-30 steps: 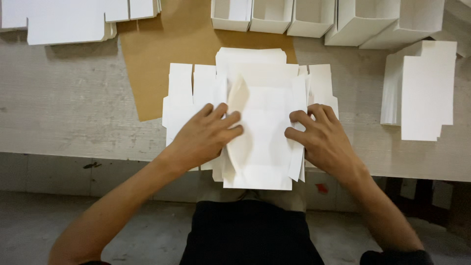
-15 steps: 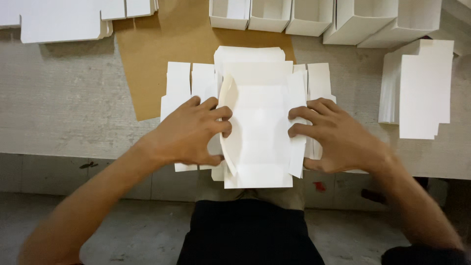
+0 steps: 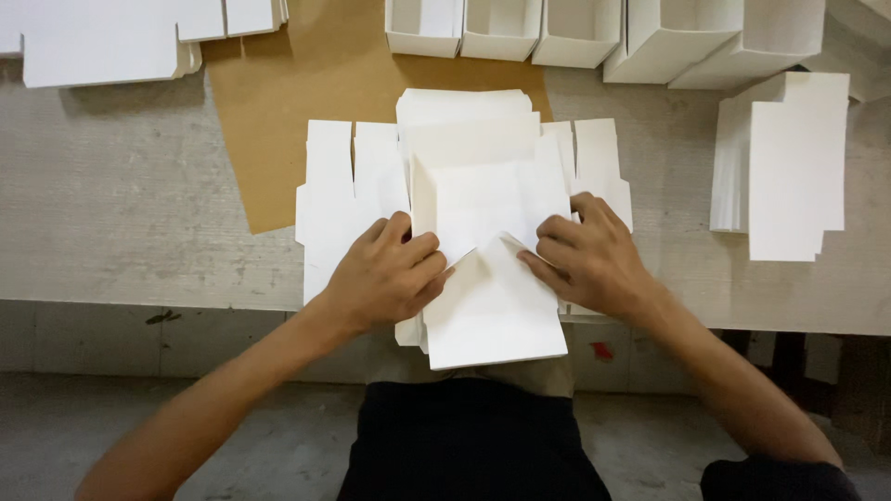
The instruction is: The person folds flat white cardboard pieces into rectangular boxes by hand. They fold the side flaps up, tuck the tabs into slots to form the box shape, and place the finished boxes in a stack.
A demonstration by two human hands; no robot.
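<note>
Nearest you, the white box blank (image 3: pixel 492 306) overhangs the near edge of the workbench (image 3: pixel 121 232), its free flap pointing toward your body. That overhang probably gives the fold room to swing without catching the bench top.

Your left hand (image 3: pixel 385 278) sits on the blank's left side, fingers curled inward and pinching the folded side panel near the centre; it is mostly closed, gripping card rather than lying flat. Your right hand (image 3: pixel 589 260) mirrors it on the right side, fingers bent and pressing the opposite panel inward, thumb tucked under where you cannot see it. The two panels meet in a shallow V between your fingertips, so the symmetric hold looks meant to keep both sides folded at once.

Under the blank lies a stack of flat blanks (image 3: pixel 343 186), fanned slightly, its slotted tabs showing left and right of your hands. Working on top of the stack keeps the next piece directly underneath.

The stack rests partly on a brown cardboard sheet (image 3: pixel 306 102), which runs toward the far side of the bench.

Right of you, well apart from your hands, stands a second pile of white card pieces (image 3: pixel 789 167). Far left lie more flat white sheets (image 3: pixel 102 46). Along the far edge, a row of finished open boxes (image 3: pixel 575 32) stands side by side, openings upward.
</note>
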